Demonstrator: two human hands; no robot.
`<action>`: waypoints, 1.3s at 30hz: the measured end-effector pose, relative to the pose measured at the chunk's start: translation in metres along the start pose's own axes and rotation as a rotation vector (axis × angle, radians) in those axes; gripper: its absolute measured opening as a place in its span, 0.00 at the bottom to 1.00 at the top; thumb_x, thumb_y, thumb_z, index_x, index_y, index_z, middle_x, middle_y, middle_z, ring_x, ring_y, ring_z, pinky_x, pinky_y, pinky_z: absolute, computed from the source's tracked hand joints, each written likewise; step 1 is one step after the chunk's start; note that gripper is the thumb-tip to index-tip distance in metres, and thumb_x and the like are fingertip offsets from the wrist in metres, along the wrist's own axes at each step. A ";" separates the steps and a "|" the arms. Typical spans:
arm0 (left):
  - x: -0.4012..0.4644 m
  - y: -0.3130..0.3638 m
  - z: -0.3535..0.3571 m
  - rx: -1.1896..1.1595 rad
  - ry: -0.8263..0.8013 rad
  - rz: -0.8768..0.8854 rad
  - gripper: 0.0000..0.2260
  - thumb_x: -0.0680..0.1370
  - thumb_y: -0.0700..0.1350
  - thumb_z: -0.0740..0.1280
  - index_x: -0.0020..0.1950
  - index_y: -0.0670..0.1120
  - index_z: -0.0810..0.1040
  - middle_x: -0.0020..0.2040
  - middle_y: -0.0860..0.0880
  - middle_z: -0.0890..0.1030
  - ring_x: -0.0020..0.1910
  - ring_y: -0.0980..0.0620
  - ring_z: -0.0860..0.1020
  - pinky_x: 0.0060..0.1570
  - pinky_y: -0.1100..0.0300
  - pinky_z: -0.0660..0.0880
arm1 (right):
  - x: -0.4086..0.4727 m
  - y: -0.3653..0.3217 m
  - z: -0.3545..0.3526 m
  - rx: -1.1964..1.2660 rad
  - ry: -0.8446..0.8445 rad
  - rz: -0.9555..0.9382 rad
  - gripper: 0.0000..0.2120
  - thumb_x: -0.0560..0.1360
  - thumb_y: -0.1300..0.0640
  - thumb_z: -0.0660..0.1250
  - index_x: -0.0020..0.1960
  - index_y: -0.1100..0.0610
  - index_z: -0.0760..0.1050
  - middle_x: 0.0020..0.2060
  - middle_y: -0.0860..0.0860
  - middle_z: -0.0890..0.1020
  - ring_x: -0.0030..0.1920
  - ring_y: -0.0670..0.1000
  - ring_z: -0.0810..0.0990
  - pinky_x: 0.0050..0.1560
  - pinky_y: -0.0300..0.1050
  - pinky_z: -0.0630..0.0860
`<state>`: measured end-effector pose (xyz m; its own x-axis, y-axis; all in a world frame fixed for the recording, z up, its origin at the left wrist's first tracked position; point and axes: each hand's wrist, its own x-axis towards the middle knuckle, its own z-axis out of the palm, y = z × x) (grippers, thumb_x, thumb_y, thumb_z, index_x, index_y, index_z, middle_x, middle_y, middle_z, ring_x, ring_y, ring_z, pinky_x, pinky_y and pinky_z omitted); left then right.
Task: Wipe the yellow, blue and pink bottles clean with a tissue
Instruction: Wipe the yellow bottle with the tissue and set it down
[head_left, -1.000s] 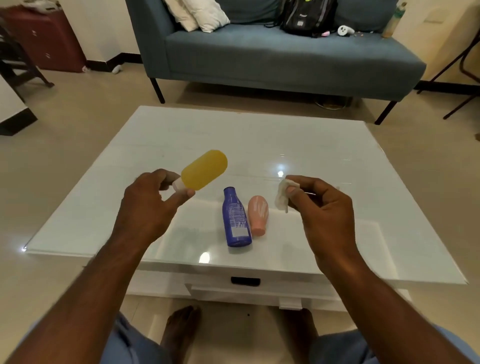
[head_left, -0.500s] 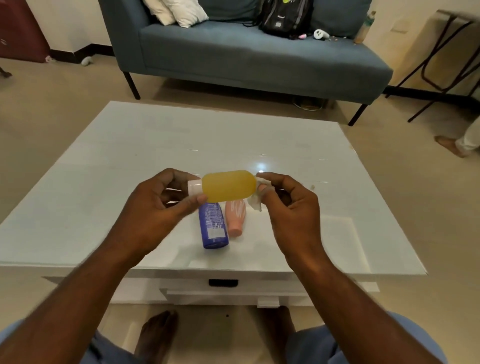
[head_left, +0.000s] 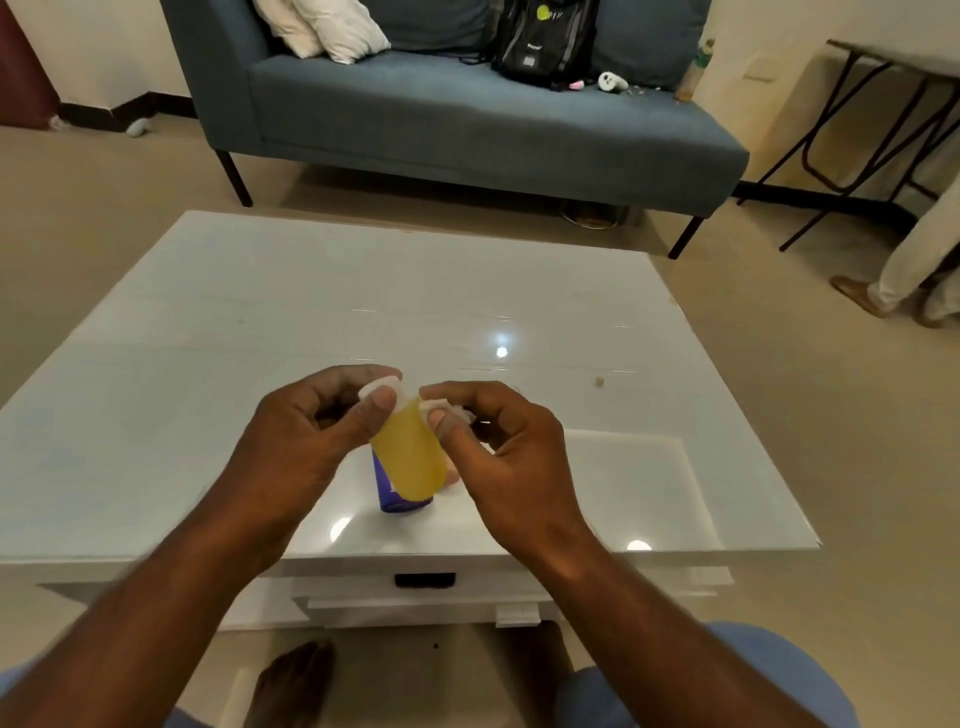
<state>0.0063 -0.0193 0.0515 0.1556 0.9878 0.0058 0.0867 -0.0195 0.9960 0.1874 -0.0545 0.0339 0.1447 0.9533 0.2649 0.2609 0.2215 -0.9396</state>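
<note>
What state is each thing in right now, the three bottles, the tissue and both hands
yellow bottle: held off the table, tilted, white cap end up.
blue bottle: lying on the table, mostly hidden behind the yellow one.
pink bottle: on the table, only a sliver shows.
tissue: crumpled, pressed to the yellow bottle.
left hand: grips the cap end.
right hand: pinches the tissue.

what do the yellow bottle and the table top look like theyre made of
Yellow bottle: probably translucent plastic, since light glows through its amber body; smooth finish, white cap.
Table top: glossy white, likely glass or lacquered board; it mirrors the ceiling lights as sharp bright spots. Which of the two cannot be told.
</note>
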 end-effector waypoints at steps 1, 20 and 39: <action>0.001 0.000 -0.001 -0.078 0.024 -0.007 0.16 0.72 0.55 0.68 0.58 0.52 0.82 0.56 0.53 0.84 0.57 0.52 0.82 0.61 0.48 0.76 | 0.002 0.000 -0.002 0.005 0.005 0.017 0.07 0.80 0.58 0.71 0.57 0.54 0.85 0.50 0.45 0.87 0.52 0.47 0.85 0.52 0.41 0.83; 0.016 0.010 -0.007 -0.703 0.253 -0.176 0.17 0.76 0.51 0.64 0.60 0.44 0.78 0.58 0.48 0.84 0.54 0.52 0.83 0.53 0.57 0.80 | 0.003 -0.003 -0.006 0.264 -0.142 0.236 0.08 0.78 0.53 0.72 0.55 0.52 0.85 0.49 0.50 0.88 0.52 0.52 0.86 0.54 0.46 0.84; -0.012 0.001 0.035 -0.239 0.022 -0.280 0.25 0.66 0.48 0.74 0.52 0.30 0.72 0.49 0.34 0.83 0.44 0.42 0.85 0.55 0.47 0.79 | 0.001 0.000 0.003 0.176 0.151 0.113 0.07 0.79 0.59 0.73 0.57 0.53 0.84 0.52 0.46 0.87 0.54 0.48 0.85 0.57 0.49 0.84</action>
<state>0.0390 -0.0362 0.0495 0.1368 0.9529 -0.2706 -0.1103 0.2861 0.9518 0.1851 -0.0533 0.0334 0.3076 0.9357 0.1728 0.0671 0.1598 -0.9849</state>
